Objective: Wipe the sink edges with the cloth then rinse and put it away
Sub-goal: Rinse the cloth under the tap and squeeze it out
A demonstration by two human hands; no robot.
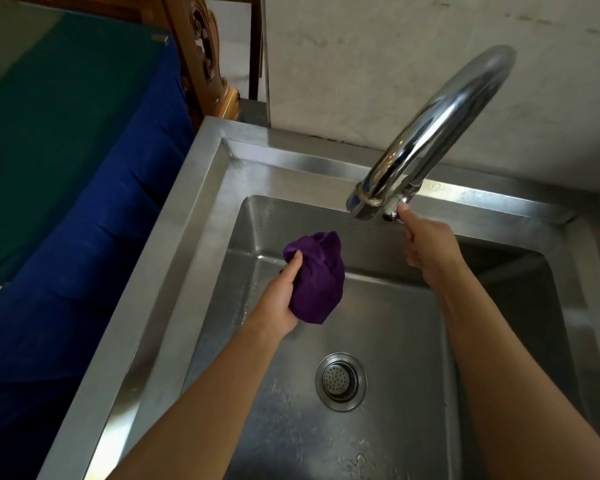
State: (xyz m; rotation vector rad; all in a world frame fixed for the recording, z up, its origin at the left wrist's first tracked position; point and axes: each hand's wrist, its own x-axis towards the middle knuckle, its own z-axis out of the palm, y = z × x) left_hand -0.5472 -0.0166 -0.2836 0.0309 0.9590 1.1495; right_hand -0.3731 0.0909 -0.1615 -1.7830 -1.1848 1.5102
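Bunched in our left hand, whose fingers curl round it, the purple cloth hangs over the basin, a little to the left of the spout and not yet under it. Our right hand is closed on the small lever beside the spout's mouth, thumb on top and fingers curled beneath. No stream shows, so we judge this to be the start of the rinse. To do it well, we would ease the lever open gently, so nothing splashes the sink rim. Then we would bring the cloth directly beneath the outlet and loosen our hold. That way water runs through the folds rather than over a tight ball, above the drain.
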